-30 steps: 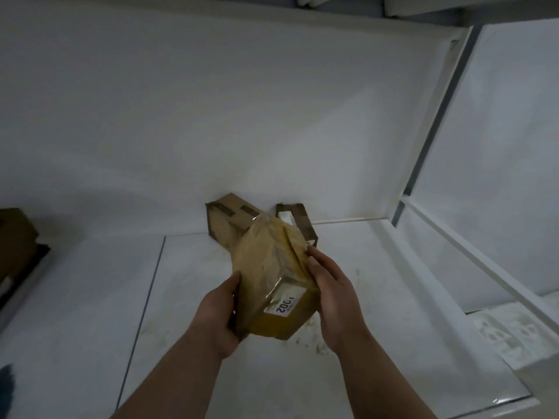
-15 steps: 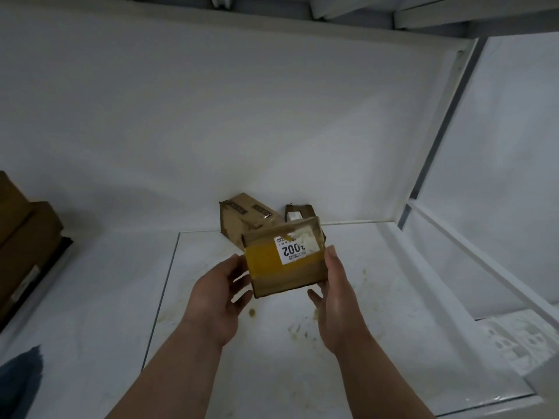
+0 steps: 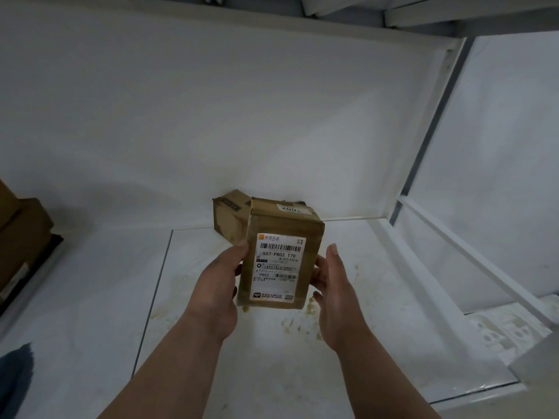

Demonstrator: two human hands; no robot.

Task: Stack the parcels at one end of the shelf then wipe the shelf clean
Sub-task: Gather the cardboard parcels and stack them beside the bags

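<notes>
Brown cardboard parcel [image 3: 281, 252] at frame centre, upright, held above the shelf, white barcode label facing the camera, second brown parcel [image 3: 230, 216] behind it against the back wall, stained white shelf [image 3: 363, 313] below

Back wall: second parcel [image 3: 230, 217] sitting right against it, mid-shelf, partly hidden behind the held parcel [image 3: 279, 255].
Middle: held parcel up off the shelf [image 3: 378, 297], left hand [image 3: 218, 285] and right hand [image 3: 331, 290] on its sides, so the way straight to the back is blocked.
Right side: bare stained shelf floor out to the white frame rail [image 3: 453, 252], plenty of room.
Left side: open floor, then stacked boxes [image 3: 21, 237] at the far left end.
Near left corner: dark cloth [image 3: 15, 376] at the edge.
</notes>
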